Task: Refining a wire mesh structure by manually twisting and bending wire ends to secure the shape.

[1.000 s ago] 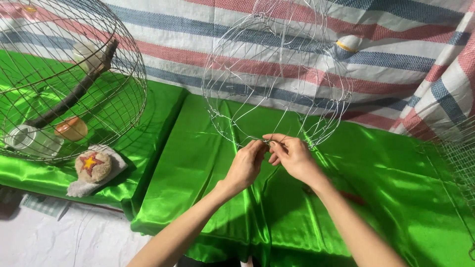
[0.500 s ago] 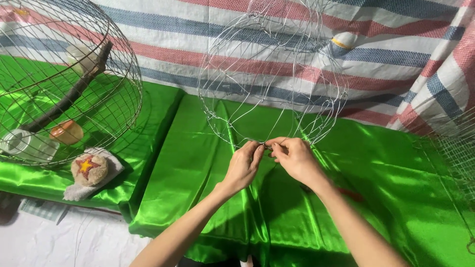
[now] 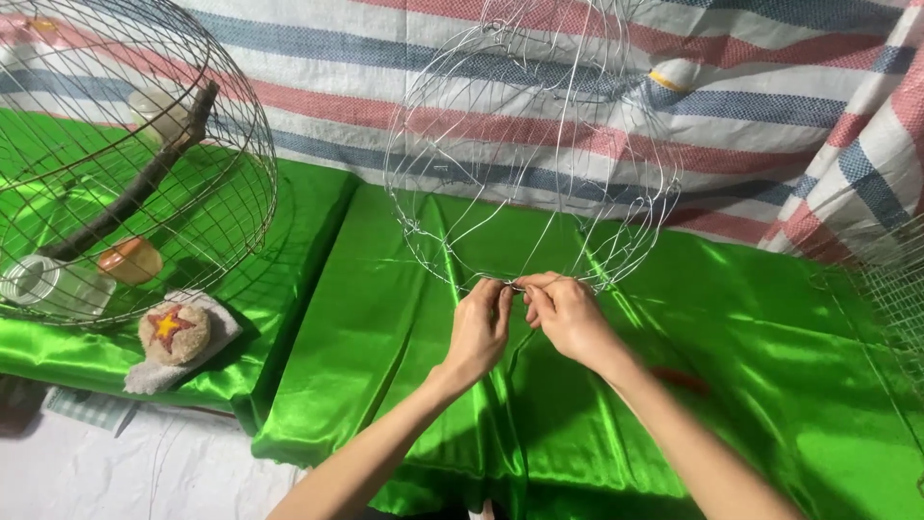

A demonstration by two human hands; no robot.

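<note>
A round wire frame (image 3: 532, 154), thin and silvery and not yet finished, stands up on the green shiny cloth (image 3: 770, 366) in the middle of the view, with its bottom ring low down near the person. Both hands meet at that bottom ring. The left hand (image 3: 478, 327) pinches the wire between thumb and fingers, and the right hand (image 3: 568, 313) pinches it just beside, so the fingertips almost touch. It looks like the person is twisting or tying two wire ends together at this spot, so the joining step seems to be in hand. The next move would likely need a tight, steady pinch and small turns, because the wire is thin and springy and could slip. To the far left sits a finished round cage (image 3: 115, 164) with a stick perch (image 3: 135, 188), a small orange cup (image 3: 130, 260) and a clear jar (image 3: 48, 284) inside. Just in front of it lies a round pad with a star (image 3: 174, 332). A striped sheet (image 3: 770, 106) hangs behind it all.
</note>
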